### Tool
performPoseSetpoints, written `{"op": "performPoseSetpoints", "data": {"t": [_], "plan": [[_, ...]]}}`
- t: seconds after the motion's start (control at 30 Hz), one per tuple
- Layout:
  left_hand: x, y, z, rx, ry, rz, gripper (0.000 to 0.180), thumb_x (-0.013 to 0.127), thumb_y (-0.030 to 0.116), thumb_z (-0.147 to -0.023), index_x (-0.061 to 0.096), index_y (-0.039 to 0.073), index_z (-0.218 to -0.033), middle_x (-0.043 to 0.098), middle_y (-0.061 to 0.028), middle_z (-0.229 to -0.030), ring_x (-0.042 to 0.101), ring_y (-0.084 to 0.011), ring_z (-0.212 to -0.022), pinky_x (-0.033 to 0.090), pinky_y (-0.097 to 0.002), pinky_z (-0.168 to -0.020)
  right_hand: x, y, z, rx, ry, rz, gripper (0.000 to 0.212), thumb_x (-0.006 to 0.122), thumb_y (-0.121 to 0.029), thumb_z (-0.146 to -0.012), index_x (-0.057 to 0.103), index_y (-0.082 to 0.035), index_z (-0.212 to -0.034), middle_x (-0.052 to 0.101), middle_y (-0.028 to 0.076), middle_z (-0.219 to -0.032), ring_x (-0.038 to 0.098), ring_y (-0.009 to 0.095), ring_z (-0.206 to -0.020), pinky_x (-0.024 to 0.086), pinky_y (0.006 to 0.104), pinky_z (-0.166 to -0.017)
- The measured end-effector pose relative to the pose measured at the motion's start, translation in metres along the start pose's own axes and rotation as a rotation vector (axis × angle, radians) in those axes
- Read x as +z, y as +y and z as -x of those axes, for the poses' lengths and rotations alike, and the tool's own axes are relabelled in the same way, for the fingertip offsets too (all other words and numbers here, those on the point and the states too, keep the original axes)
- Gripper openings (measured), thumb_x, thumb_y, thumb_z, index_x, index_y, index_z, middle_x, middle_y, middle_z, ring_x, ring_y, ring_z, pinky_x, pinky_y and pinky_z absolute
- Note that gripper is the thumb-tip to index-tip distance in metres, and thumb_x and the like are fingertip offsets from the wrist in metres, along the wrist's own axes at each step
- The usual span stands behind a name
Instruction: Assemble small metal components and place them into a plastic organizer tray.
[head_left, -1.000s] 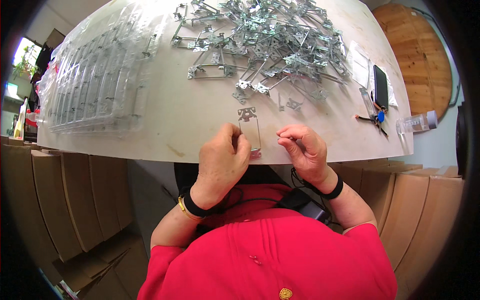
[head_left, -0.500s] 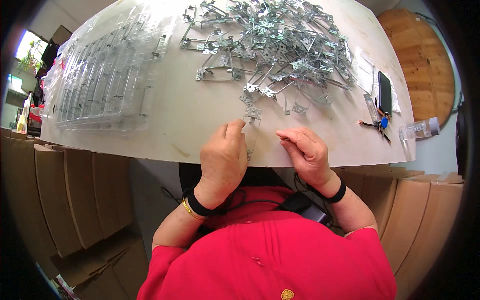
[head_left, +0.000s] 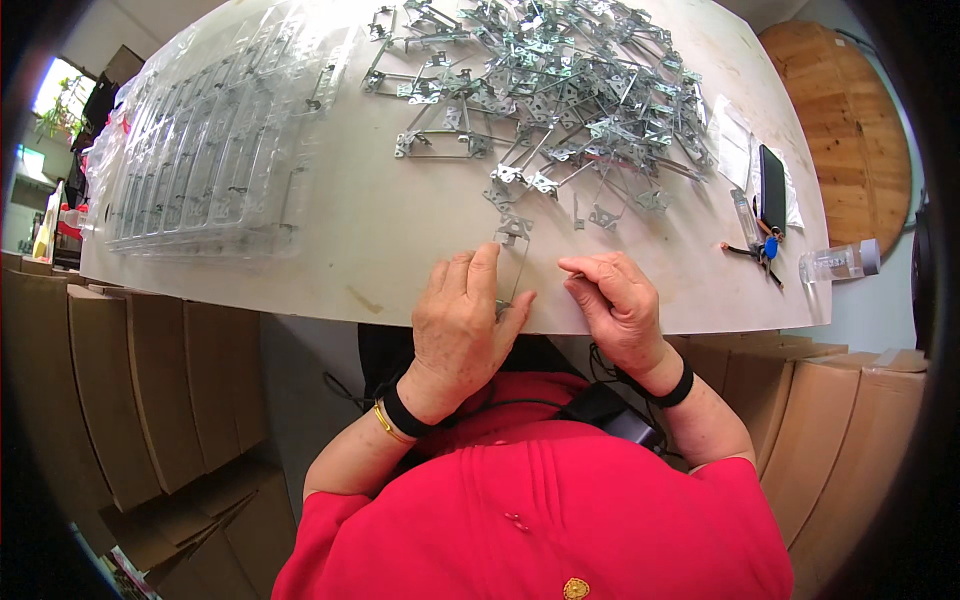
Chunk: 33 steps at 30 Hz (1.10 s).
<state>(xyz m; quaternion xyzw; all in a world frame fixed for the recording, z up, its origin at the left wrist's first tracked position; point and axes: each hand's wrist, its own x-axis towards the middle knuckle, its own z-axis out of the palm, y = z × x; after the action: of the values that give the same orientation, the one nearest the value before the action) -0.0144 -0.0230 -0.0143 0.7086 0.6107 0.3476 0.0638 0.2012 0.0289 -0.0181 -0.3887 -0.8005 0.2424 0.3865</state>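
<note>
You're sitting at a pale round-edged worktable (head_left: 400, 230), looking down over your red top. Brown cardboard cartons (head_left: 150, 400) are flanking your seat on both sides below the table edge.

On your far left, a stack of clear moulded plastic trays (head_left: 200, 160) is taking up the table's left third, bagged in clear film; I can't count the trays. Straight ahead, a tangled heap of silver stamped metal brackets (head_left: 560, 90) is spreading across the far centre: too many and too interlocked to count, with a few strays lying loose between the heap and your hands. Nothing is lying between your hands and the table edge.

On the right: one black flat phone (head_left: 772, 188) is resting on white paper, one small bunch of keys with a blue tag (head_left: 765, 248) is lying just beside it, and one clear plastic bottle (head_left: 838, 263) is lying on its side at the rim.

One thin silver wire-frame bracket (head_left: 514, 262) is lying at the near edge, pointing away from you, its stamped end plate nearest the heap.

Your left hand (head_left: 465, 320) is lying palm-down over the bracket's near end, fingers pressing it flat, thumb against its right side. Your right hand (head_left: 615, 300) is curling loosely just beside the bracket, fingertips pinched narrow on the table; I can't tell whether it's holding anything.
</note>
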Motion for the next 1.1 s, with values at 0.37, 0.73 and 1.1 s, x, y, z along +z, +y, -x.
{"op": "performPoseSetpoints", "data": {"t": [0.37, 0.73, 1.1], "plan": [[-0.003, 0.004, 0.000, 0.026, 0.026, 0.108, 0.055, 0.079, 0.002, -0.080, 0.061, -0.001, -0.132, 0.068, -0.0176, -0.109, 0.068, -0.0335, -0.096, 0.056, -0.0417, -0.082, 0.001, 0.009, 0.010, 0.166, 0.087, -0.158, 0.016, 0.076, 0.000, -0.097, 0.074, -0.004, -0.112, 0.074, 0.008, -0.098, 0.068, 0.018, -0.084, 0.054, 0.0302, -0.076], [-0.001, 0.003, 0.003, -0.050, -0.145, 0.425, 0.051, 0.081, 0.003, -0.079, 0.065, 0.002, -0.127, 0.067, -0.0113, -0.103, 0.062, -0.0225, -0.082, 0.053, -0.0336, -0.071, 0.003, 0.015, 0.015, 0.213, 0.144, -0.376, 0.012, 0.072, -0.011, -0.105, 0.068, -0.003, -0.113, 0.072, 0.002, -0.100, 0.061, 0.007, -0.083, 0.051, 0.0238, -0.076], [0.001, -0.004, 0.002, -0.025, -0.120, 0.485, 0.049, 0.084, 0.004, -0.079, 0.069, 0.003, -0.126, 0.067, -0.0116, -0.103, 0.065, -0.0218, -0.087, 0.054, -0.0326, -0.075, 0.002, 0.013, 0.013, 0.114, 0.077, -0.205, 0.011, 0.076, -0.010, -0.101, 0.068, -0.005, -0.108, 0.069, 0.006, -0.095, 0.063, 0.016, -0.079, 0.052, 0.0285, -0.073]]}}
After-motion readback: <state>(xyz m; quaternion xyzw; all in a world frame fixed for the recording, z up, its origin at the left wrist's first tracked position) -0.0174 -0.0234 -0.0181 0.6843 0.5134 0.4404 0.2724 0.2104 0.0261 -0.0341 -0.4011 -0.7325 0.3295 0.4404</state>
